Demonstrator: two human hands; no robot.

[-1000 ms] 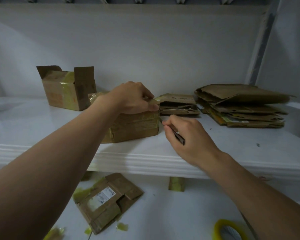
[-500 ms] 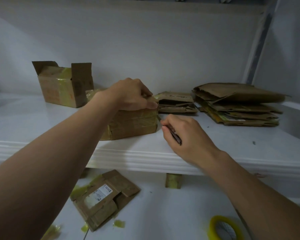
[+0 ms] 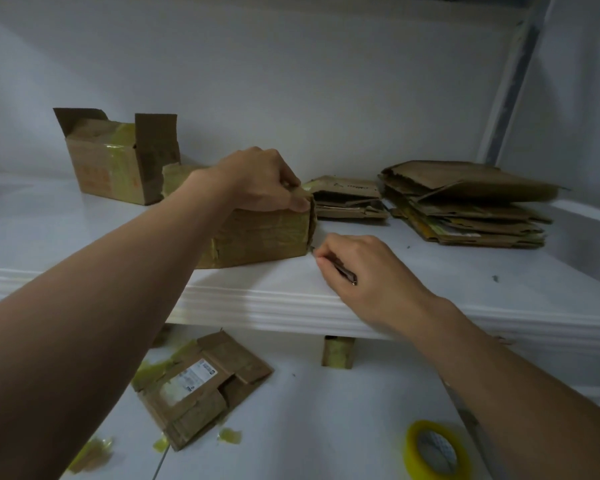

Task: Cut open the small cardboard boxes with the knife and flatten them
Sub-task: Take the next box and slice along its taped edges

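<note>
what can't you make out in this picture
Head view:
knife: mostly inside the right hand, only tip and a sliver show
box top: partly under the left hand
label on floor cardboard: print too small
tape roll: cut by bottom edge

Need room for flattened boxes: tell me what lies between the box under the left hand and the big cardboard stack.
A smaller pile of flattened boxes lies between the box and the big stack, as the head view shows.
</note>
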